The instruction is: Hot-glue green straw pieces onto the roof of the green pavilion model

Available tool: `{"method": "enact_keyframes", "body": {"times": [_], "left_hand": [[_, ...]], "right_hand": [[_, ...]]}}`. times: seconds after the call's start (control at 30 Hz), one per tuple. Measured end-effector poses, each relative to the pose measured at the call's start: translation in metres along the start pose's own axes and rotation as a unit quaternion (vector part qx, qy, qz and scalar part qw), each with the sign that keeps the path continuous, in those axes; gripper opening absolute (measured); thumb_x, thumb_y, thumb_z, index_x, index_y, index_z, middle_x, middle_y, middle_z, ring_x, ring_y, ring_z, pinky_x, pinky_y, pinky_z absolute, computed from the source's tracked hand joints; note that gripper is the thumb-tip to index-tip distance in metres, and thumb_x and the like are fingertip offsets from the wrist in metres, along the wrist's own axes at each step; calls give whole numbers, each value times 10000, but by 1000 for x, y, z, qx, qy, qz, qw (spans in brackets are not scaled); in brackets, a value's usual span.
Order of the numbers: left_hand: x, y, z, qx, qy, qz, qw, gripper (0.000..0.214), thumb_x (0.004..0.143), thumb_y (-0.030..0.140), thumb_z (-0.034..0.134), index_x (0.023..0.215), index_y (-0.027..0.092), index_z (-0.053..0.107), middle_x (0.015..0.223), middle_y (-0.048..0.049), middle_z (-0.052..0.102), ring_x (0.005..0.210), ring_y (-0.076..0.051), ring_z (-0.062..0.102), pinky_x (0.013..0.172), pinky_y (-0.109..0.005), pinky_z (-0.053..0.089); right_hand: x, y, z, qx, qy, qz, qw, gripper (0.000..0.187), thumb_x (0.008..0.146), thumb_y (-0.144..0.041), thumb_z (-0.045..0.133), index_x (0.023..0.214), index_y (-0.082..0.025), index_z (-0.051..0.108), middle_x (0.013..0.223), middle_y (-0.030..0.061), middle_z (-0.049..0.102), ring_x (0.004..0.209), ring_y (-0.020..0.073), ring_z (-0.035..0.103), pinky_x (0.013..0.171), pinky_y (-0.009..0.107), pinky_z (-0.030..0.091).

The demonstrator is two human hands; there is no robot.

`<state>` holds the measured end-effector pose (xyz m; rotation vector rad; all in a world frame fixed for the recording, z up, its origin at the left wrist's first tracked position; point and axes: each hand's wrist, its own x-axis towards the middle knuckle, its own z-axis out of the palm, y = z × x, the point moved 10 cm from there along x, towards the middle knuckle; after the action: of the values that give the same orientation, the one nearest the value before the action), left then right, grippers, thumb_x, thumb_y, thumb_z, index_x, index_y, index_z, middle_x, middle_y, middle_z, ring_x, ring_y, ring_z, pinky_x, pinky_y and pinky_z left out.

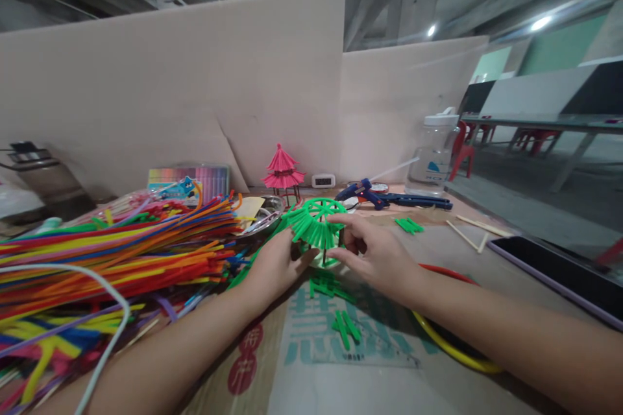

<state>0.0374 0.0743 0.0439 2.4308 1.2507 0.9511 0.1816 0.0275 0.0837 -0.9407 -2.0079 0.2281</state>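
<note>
A small green pavilion model [316, 219] made of fuzzy pipe cleaner pieces stands upright between my hands, with thin brown posts under a ring-shaped, slatted roof. My left hand [273, 266] holds its left side, thumb by the lower posts and the other fingers partly hidden behind it. From the right, my right hand [377, 253] grips it with the index finger at the roof and the thumb lower by a post. Just below lie short green pipe cleaner pieces [346, 329], and another small green cluster [409, 225] is to the right.
Colourful pipe cleaners [146, 253] pile up at left, crossed by a white cable [117, 298]. Behind stand a pink pagoda model [282, 168], a small clock [324, 180], a blue glue gun [363, 191] and a water bottle [431, 155]. A phone [559, 272] lies right.
</note>
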Motion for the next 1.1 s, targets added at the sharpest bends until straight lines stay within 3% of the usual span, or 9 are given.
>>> {"method": "enact_keyframes", "body": {"times": [0.1, 0.23, 0.37, 0.5, 0.57, 0.67, 0.8, 0.97, 1.1], "left_hand": [[1, -5, 0, -2, 3, -14, 1000, 432, 882, 468, 589, 1231, 215, 574, 1193, -108, 683, 1043, -266, 667, 889, -382, 541], [1, -19, -1, 32, 5, -65, 997, 384, 890, 496, 565, 1095, 173, 603, 1024, -103, 714, 907, -264, 680, 801, -378, 534], [2, -23, -3, 55, 0, -88, 995, 388, 877, 490, 576, 1090, 166, 596, 985, -96, 715, 888, -276, 679, 778, -376, 524], [2, -22, -3, 51, -2, -93, 994, 403, 876, 498, 571, 1111, 172, 593, 978, -91, 716, 897, -286, 683, 796, -388, 524], [1, -22, -2, 45, -6, -94, 995, 423, 876, 526, 565, 1103, 170, 593, 984, -97, 713, 913, -293, 680, 813, -404, 524], [1, -21, -2, 31, 1, -83, 996, 435, 880, 538, 557, 1113, 171, 588, 1033, -104, 700, 956, -291, 666, 854, -421, 522], [2, -18, -6, -2, 27, -62, 998, 389, 877, 434, 585, 1172, 183, 567, 1104, -92, 679, 998, -263, 652, 915, -412, 517], [2, -16, -6, -25, 32, -57, 998, 393, 878, 372, 587, 1222, 185, 552, 1203, -93, 665, 1106, -268, 626, 998, -419, 484], [2, -15, -5, -21, 18, -54, 998, 402, 885, 366, 580, 1247, 192, 552, 1256, -97, 655, 1166, -281, 607, 1024, -436, 468]], "right_hand": [[3, -4, -8, 8, 11, 1, 1000, 340, 909, -318, 623, 1221, -196, 571, 665, -49, 533, 582, 127, 484, 563, 249, 368], [15, 3, -27, -15, 22, 36, 999, 131, 924, -315, 571, 930, -197, 627, 678, -22, 600, 601, 127, 523, 578, 249, 370], [31, 28, -42, -97, -18, 76, 992, 270, 899, -351, 550, 673, -203, 547, 580, -30, 540, 541, 121, 467, 521, 253, 301], [38, 71, -69, -165, -3, 147, 975, 388, 890, -356, 508, 541, -212, 418, 499, -37, 436, 504, 112, 421, 498, 265, 247], [36, 97, -78, -178, 2, 187, 966, 345, 876, -387, 541, 584, -207, 499, 539, -23, 507, 539, 125, 472, 513, 259, 285], [30, 132, -84, -182, 13, 222, 958, 219, 848, -390, 601, 882, -179, 653, 762, 36, 676, 693, 175, 599, 610, 259, 407], [24, 171, -79, -180, -4, 248, 952, 421, 808, -294, 653, 1190, -120, 635, 1087, 146, 716, 921, 241, 666, 762, 299, 484], [28, 205, -67, -167, -41, 285, 943, 459, 761, -292, 722, 1170, -89, 672, 1073, 180, 732, 913, 268, 687, 748, 312, 497], [37, 213, -48, -120, -74, 288, 947, 399, 772, -402, 734, 1056, -122, 722, 849, 91, 757, 704, 196, 660, 615, 268, 460]]}}
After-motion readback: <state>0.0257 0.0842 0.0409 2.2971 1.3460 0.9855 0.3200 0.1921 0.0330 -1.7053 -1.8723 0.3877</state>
